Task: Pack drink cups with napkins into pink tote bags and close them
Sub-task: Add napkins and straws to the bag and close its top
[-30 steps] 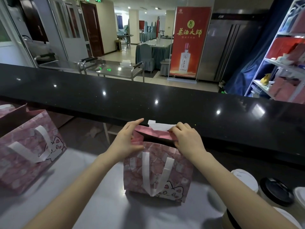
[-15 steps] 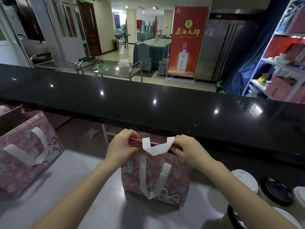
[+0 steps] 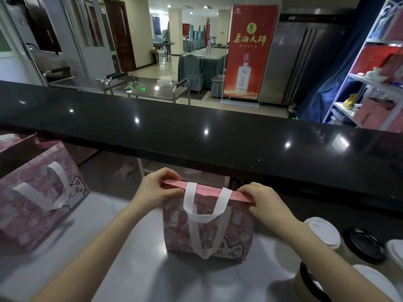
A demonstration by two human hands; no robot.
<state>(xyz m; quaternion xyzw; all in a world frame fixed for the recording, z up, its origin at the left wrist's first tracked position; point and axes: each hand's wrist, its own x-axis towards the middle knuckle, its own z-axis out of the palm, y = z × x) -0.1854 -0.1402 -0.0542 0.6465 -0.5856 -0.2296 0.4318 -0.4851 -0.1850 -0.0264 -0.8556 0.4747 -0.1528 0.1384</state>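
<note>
Head view: a bag stands upright mid tabletop, top edge folded flat, white handle hanging down its front. Its left hand end and right hand end are each pinched, fingers curled over the fold. A second bag sits off left, and lidded cups crowd the right edge.

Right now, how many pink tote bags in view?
2 clearly: the centre bag, top edge pinched by the left hand and right hand; the left bag beside it. A pink panel at the far-left edge may be a third.
</note>
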